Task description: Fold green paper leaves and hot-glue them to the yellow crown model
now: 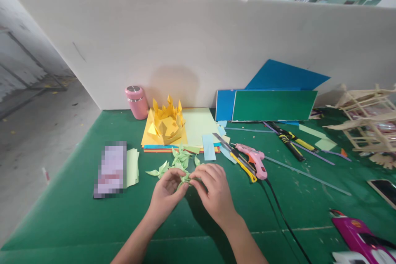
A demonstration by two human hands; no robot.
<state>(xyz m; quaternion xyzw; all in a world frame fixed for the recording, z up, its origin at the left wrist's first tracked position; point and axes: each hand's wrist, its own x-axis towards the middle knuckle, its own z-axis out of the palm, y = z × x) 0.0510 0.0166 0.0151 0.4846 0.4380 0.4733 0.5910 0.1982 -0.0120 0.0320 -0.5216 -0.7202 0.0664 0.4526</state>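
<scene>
My left hand [166,191] and my right hand [213,189] meet over the green table [77,214], both pinching a small folded light-green paper piece [185,178] between their fingertips. Just beyond the hands lie several more folded green paper pieces [181,159]. Farther back a folded yellow paper crown shape [167,123] stands on a stack of coloured paper sheets [198,126].
A pink cup [136,102] stands at the back left. A pink glue gun [254,160] and a yellow utility knife [238,159] lie right of my hands, with a black cord. Blue and green boards [272,105] lean on the white partition [198,41]. A wooden stick model [368,123] sits far right.
</scene>
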